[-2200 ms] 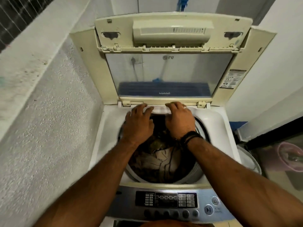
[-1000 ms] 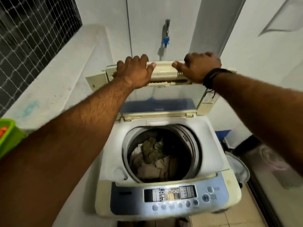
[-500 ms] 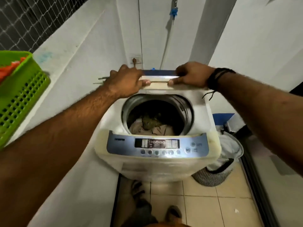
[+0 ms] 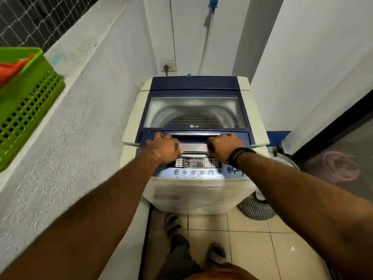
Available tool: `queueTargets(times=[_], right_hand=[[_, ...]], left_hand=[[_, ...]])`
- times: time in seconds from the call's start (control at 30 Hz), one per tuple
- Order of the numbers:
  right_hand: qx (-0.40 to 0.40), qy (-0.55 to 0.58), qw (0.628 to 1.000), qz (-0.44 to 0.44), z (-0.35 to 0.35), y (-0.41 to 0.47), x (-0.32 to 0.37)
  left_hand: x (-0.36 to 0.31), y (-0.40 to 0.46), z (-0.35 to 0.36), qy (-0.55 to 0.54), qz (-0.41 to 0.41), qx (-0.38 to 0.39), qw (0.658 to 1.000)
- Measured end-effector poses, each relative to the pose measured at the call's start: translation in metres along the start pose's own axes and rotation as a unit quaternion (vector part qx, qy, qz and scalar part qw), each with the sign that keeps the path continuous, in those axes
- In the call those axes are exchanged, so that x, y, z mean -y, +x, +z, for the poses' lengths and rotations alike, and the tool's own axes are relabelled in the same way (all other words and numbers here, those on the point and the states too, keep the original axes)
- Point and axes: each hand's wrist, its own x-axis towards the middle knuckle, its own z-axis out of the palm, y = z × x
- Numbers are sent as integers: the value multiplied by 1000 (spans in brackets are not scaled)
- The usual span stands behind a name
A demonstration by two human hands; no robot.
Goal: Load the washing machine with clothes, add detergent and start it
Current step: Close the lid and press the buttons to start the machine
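A cream top-loading washing machine (image 4: 203, 195) stands between two walls. Its dark blue lid (image 4: 193, 87) with a clear window (image 4: 194, 113) lies flat and closed over the drum. My left hand (image 4: 163, 147) and my right hand (image 4: 224, 146) both grip the silver handle (image 4: 193, 146) at the lid's front edge, one at each end. The control panel (image 4: 198, 165) with its display and round buttons sits just below my hands. The clothes inside are hidden under the lid.
A green plastic basket (image 4: 26, 104) with something orange in it sits on the ledge at left. A striped basket (image 4: 256, 209) stands on the tiled floor right of the machine. A wall socket (image 4: 167, 66) is behind the machine. My feet are near its base.
Both hands left the drum, took hold of the raised lid and brought it down flat. The drum and clothes, visible earlier, are now covered.
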Motion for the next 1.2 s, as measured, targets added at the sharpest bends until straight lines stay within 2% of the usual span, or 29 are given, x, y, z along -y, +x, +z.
queueTargets(times=[0.13,0.27,0.37,0.5,1.2], right_hand=[[10,50,998,34,24,-5,5],[-34,72,996,50,41,-16,14],[-47,79,994,56,47,-18,17],[-59,91,993,54,55,-21,19],[-31,98,993,61,49,-16,18]], left_hand=[[3,9,27,-9,-1,-9,1000],[5,8,43,-20,9,-69,997],[3,5,54,-1,20,-111,994],[0,1,70,-33,11,-146,989],[4,4,79,-68,27,-129,989]])
